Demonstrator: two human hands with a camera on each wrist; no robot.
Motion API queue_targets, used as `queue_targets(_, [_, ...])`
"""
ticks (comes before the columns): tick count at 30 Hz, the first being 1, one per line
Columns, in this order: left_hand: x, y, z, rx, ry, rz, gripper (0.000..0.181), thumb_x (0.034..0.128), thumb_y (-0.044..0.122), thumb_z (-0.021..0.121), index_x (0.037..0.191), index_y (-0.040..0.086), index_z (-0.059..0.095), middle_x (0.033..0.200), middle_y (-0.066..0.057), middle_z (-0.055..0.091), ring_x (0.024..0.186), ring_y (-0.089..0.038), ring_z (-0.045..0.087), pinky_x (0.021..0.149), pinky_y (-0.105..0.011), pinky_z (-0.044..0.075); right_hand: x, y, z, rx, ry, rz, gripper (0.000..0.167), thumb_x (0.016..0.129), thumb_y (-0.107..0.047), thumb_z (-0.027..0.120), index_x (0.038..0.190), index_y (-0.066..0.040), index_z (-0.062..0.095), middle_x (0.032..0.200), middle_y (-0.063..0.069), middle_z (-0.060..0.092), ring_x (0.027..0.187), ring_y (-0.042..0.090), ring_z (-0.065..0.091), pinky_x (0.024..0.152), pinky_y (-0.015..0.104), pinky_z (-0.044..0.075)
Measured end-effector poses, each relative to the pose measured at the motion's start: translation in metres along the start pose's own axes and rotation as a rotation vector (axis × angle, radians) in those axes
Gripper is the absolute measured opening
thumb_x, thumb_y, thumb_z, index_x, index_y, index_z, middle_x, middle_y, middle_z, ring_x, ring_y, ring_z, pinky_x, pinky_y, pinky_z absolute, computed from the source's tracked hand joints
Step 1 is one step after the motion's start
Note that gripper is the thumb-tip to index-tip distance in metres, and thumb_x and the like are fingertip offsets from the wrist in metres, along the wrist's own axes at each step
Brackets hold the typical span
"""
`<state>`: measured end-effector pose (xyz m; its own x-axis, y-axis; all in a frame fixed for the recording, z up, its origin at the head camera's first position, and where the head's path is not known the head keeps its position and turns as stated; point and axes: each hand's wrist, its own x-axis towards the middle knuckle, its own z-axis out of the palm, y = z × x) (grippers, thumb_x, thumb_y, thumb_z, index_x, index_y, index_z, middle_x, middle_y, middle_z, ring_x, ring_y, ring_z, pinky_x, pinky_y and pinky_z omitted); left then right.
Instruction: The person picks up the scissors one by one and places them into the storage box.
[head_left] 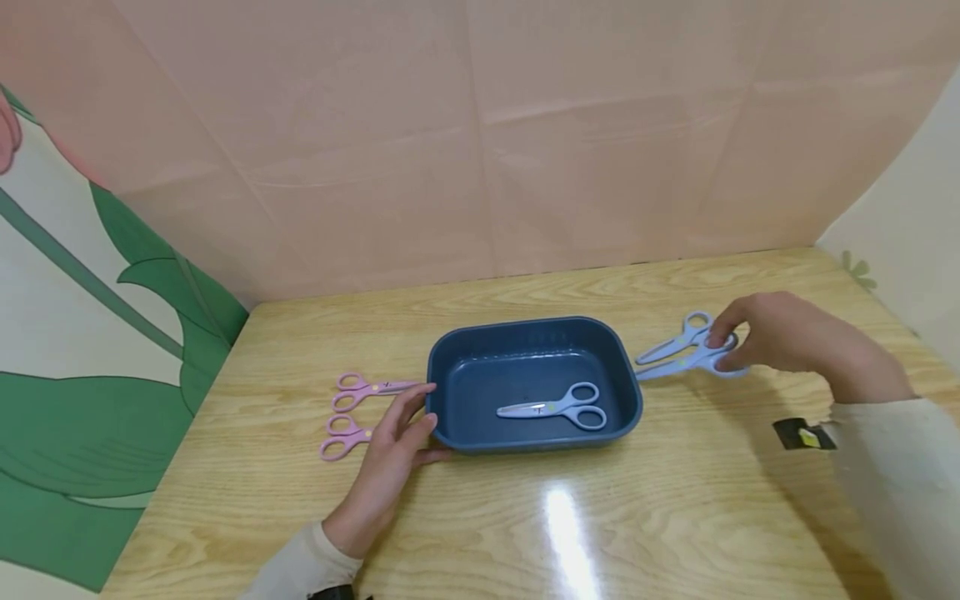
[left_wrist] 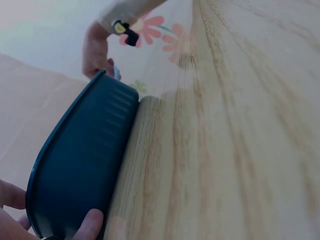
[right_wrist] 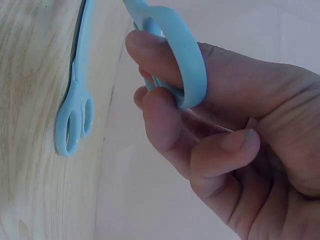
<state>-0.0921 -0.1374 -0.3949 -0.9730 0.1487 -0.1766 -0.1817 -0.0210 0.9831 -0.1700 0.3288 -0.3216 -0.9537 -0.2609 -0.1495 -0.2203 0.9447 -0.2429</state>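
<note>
A dark blue rectangular tray stands on the wooden table. My left hand grips its left end, with the thumb against the outer wall and other fingers at the rim. Inside the tray lies one pair of light blue scissors, handles to the right. To the right of the tray, my right hand holds a second pair of blue scissors by a handle loop. Their blades point left toward the tray's right rim. A third blue pair lies flat on the table beside them.
Two pairs of pink scissors lie left of the tray, partly hidden by my left hand. A pinkish cloth-like wall rises behind the table. Painted leaves cover the wall on the left.
</note>
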Motion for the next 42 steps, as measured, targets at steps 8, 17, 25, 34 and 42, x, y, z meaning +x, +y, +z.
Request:
queue_targets(8, [-0.001,0.001,0.0,0.013,0.003,-0.005,0.043,0.1043,0.013,0.049,0.147,0.014,0.044,0.159,-0.006,0.035,0.124,-0.035,0.057,0.085,-0.044,0.061,-0.001,-0.002,-0.003,-0.015,0.017,-0.002,0.023,0.068,-0.033,0.089,0.086,-0.025,0.076,0.103,0.005,0.076,0.087,0.02,0.065,0.072,0.037,0.051])
queue_targets(17, [0.0,0.001,0.0,0.015,0.003,-0.011,0.043,0.1041,0.012,0.049,0.147,0.015,0.044,0.159,-0.006,0.035,0.126,-0.035,0.056,0.085,-0.044,0.061,-0.001,-0.003,-0.006,-0.023,0.026,0.002,0.024,0.069,-0.034,0.088,0.087,-0.025,0.076,0.1,0.003,0.076,0.084,0.018,0.066,0.072,0.039,0.052])
queue_targets(25, [0.0,0.001,0.0,0.017,-0.004,0.001,0.044,0.1042,0.013,0.049,0.147,0.014,0.043,0.16,-0.006,0.034,0.125,-0.035,0.056,0.084,-0.043,0.062,-0.003,-0.004,-0.007,-0.037,0.026,0.009,0.023,0.067,-0.037,0.089,0.085,-0.028,0.077,0.107,0.006,0.076,0.088,0.024,0.068,0.075,0.043,0.054])
queue_targets(34, [0.0,0.001,0.0,0.021,-0.001,0.0,0.043,0.1042,0.012,0.048,0.147,0.014,0.044,0.159,-0.006,0.035,0.123,-0.035,0.057,0.085,-0.043,0.061,-0.006,-0.006,-0.009,-0.053,0.015,0.039,0.028,0.067,-0.045,0.088,0.089,-0.031,0.077,0.106,0.004,0.076,0.092,0.025,0.068,0.073,0.044,0.053])
queue_targets(42, [0.0,0.001,0.0,0.021,-0.004,0.01,0.043,0.1043,0.013,0.049,0.147,0.013,0.043,0.16,-0.007,0.035,0.124,-0.035,0.057,0.085,-0.043,0.061,-0.008,-0.01,-0.014,-0.069,0.009,0.057,0.033,0.069,-0.048,0.086,0.095,-0.029,0.078,0.09,-0.004,0.076,0.084,0.018,0.067,0.068,0.04,0.052])
